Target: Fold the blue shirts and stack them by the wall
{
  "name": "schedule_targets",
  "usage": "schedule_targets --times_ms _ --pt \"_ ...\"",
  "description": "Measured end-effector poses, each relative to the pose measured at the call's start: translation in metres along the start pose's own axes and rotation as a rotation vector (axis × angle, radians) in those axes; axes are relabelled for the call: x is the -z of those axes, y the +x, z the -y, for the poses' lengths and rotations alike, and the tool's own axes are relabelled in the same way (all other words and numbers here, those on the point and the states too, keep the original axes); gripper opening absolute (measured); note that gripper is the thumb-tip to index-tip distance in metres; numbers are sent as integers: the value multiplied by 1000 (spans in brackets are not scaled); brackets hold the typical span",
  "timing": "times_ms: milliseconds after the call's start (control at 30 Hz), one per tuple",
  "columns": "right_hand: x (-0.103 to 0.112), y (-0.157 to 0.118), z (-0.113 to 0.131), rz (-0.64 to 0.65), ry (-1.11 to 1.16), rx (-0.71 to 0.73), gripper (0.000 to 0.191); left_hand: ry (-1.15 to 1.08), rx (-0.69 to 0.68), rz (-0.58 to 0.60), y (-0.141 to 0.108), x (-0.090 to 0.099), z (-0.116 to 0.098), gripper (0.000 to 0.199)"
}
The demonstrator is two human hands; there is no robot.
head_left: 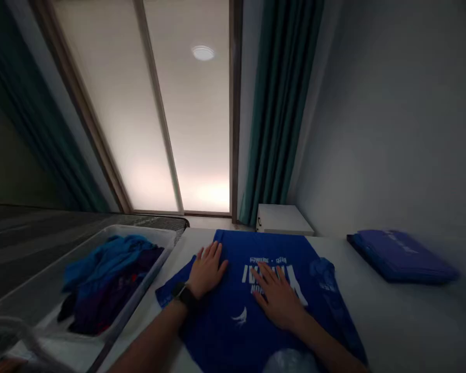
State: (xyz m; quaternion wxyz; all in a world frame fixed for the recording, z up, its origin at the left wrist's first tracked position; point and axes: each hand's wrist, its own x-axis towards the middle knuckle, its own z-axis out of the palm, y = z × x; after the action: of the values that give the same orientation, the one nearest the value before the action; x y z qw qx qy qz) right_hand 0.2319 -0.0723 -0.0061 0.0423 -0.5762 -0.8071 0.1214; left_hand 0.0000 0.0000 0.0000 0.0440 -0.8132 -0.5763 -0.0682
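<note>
A blue T-shirt [225,331] with white lettering and a small white logo lies spread on a white table [376,321]. My left hand [207,272], with a dark watch on its wrist, rests flat on the shirt's left part near the sleeve, fingers apart. Flat on the white lettering lies my right hand [275,298], its fingers spread. Neither hand holds anything. The shirt's right sleeve is bunched and lies along its right side. A pale, rounded shape at the bottom edge covers part of the shirt; I cannot make out what it is.
On the left, a clear plastic bin [166,235] holds crumpled blue and dark clothes [112,274]. Folded purple and blue clothes [404,256] are stacked at the table's right. Behind the table are a small white cabinet [283,217], a teal curtain [281,103] and frosted sliding doors [194,129].
</note>
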Motion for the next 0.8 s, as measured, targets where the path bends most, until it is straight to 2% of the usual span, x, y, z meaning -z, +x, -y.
schedule_targets --times_ms 133,267,400,633,800 --pt "-11 -21 -11 -55 -7 11 62 -51 -69 26 25 -8 -11 59" --pt "-12 -27 -12 -78 3 21 61 -133 -103 111 60 -19 -12 61" --pt "-7 -26 -12 -66 45 10 60 -138 -34 135 84 -31 -5 62" --pt "-6 -23 -20 -57 63 -63 64 -127 174 113 93 -40 24 68" --pt "-7 -26 -17 -49 49 -101 66 -123 181 114 91 -39 39 59"
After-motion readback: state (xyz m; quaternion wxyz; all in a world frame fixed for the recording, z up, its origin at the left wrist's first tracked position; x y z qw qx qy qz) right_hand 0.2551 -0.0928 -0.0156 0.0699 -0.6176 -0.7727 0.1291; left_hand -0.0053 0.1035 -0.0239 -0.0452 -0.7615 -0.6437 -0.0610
